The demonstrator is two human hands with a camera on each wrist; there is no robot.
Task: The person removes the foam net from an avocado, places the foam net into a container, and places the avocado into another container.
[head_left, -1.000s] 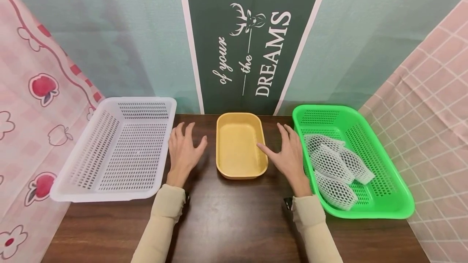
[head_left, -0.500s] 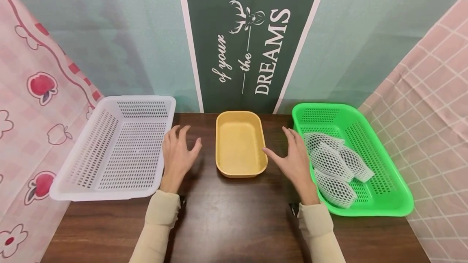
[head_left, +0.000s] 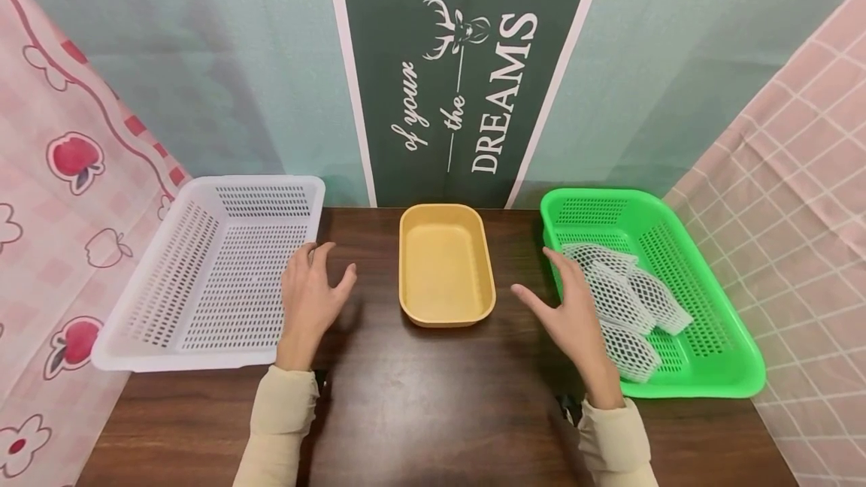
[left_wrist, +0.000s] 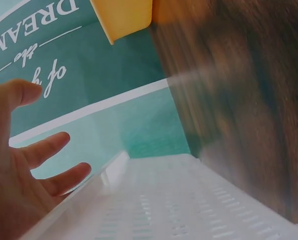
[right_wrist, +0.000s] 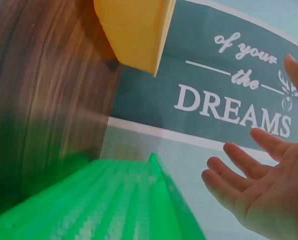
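Note:
My left hand [head_left: 311, 303] hovers at the right rim of a white perforated basket [head_left: 155, 355], fingers relaxed and holding nothing. Over the left rim of a green perforated basket [head_left: 731, 337] is my right hand [head_left: 575, 318], its thumb spread and its grasp empty. Several objects in white foam netting [head_left: 659, 303] lie inside the green basket, partly hidden by that hand; the netting covers what is within. Between the hands a yellow rectangular tray [head_left: 446, 269] stands with nothing in it. In the left wrist view the fingers [left_wrist: 63, 180] are above the white basket's edge.
The baskets and tray stand on a dark brown wooden table [head_left: 433, 412]. A green printed cloth [head_left: 446, 96] hangs behind them. Pink patterned cloth [head_left: 74, 246] borders the left side, and pink checked cloth [head_left: 798, 209] the right.
Both hands have moved outward, away from the yellow tray and back toward the body: the left toward the white basket, the right toward the green one. The baskets and tray stay put.

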